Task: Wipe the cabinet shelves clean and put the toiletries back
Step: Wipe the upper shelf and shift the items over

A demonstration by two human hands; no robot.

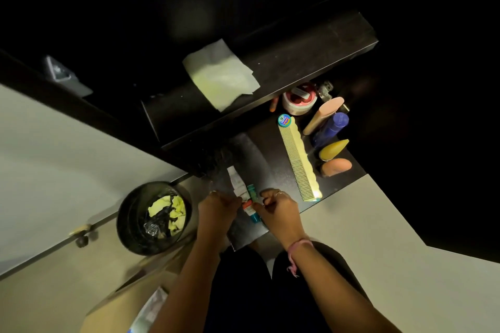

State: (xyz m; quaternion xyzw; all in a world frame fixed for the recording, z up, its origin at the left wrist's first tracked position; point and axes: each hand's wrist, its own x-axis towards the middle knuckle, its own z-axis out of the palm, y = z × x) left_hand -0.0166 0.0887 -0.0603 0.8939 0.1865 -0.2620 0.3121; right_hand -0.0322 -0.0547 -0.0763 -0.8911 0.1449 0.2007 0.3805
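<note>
A paper towel [221,74] lies on the upper shelf [297,57]. On the lower shelf [259,149] beneath it, a comb [299,158] lies lengthwise, with bottles [328,127] lying to its right and a round tub [299,101] behind them. Two hands [219,207] [280,207] meet over small tubes [244,194] at the shelf's front edge. A bin [154,217] stands on the floor to the left.

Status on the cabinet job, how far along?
Midway, it seems. Done: used wipes in the bin; comb and bottles sit on the lower shelf. In hand: both hands hold small tubes there. Left: the paper towel lies on the upper shelf.
</note>
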